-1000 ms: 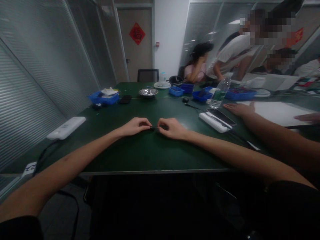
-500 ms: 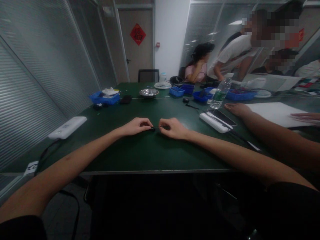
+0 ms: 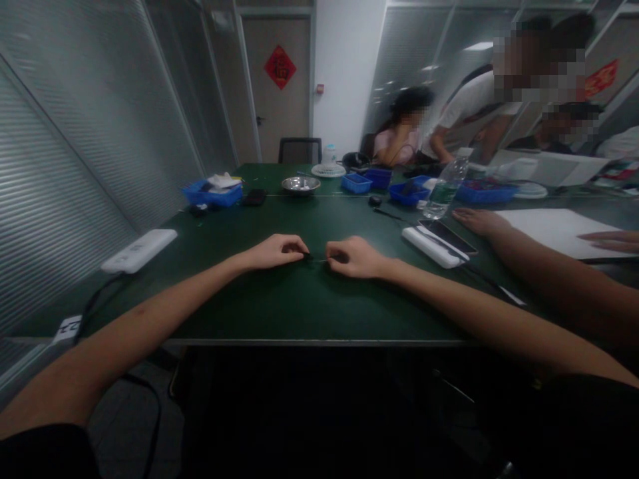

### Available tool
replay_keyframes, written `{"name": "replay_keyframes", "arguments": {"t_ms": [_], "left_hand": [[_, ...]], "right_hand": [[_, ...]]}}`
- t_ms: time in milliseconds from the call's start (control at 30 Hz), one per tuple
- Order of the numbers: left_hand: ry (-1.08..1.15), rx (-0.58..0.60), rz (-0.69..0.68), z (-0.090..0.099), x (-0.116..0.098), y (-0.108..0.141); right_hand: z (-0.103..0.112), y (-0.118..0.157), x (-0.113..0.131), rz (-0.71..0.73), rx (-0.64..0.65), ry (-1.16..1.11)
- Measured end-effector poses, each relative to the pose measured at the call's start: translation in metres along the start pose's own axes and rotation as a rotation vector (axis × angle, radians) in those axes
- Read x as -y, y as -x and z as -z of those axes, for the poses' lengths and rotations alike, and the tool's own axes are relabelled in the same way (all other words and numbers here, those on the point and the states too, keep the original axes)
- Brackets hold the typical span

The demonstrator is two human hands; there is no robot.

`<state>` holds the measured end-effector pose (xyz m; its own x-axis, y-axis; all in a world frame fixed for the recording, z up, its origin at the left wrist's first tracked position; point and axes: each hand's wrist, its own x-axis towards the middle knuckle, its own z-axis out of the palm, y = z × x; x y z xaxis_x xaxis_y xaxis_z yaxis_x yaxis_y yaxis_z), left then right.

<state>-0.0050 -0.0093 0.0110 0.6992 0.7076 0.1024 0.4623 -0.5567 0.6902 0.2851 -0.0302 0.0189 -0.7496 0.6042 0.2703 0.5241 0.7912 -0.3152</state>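
Note:
Just above the green table, my left hand pinches a small black piece between thumb and fingertips. Its exact kind is too small to make out. My right hand is closed in a pinch on a thin, pale, needle-like rod, which points left toward the black piece. A narrow gap shows between the two hands. Whether the rod's tip touches the black piece I cannot tell.
White power strips lie left and right. By the right one are a phone and a water bottle. Another person's hand rests at right. Farther back are a metal bowl and a blue tray.
My right hand has moved slightly right, away from my left hand, so the gap between them is wider. The whole view has shifted a little.

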Motion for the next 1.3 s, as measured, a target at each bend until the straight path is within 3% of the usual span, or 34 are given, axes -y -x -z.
{"name": "replay_keyframes", "arguments": {"t_ms": [367,667,800,900,1000,1300], "left_hand": [[0.069,0.016,-0.048,0.000,-0.008,0.003],[0.090,0.225,-0.199,-0.011,-0.042,0.011],[0.031,0.213,-0.229,-0.010,-0.039,0.010],[-0.083,0.129,-0.211,0.001,-0.024,0.007],[-0.241,0.006,-0.146,0.023,0.004,0.006],[-0.758,-0.395,0.434,0.112,0.123,0.048]], "right_hand": [[0.004,0.001,-0.003,0.071,0.045,-0.019],[0.004,0.000,-0.001,0.049,0.041,-0.005],[0.002,0.000,-0.003,0.056,0.039,0.005],[0.001,0.000,-0.005,0.062,0.039,0.014],[0.001,0.000,-0.005,0.070,0.046,0.017],[0.004,0.002,-0.002,0.077,0.061,-0.002]]}}
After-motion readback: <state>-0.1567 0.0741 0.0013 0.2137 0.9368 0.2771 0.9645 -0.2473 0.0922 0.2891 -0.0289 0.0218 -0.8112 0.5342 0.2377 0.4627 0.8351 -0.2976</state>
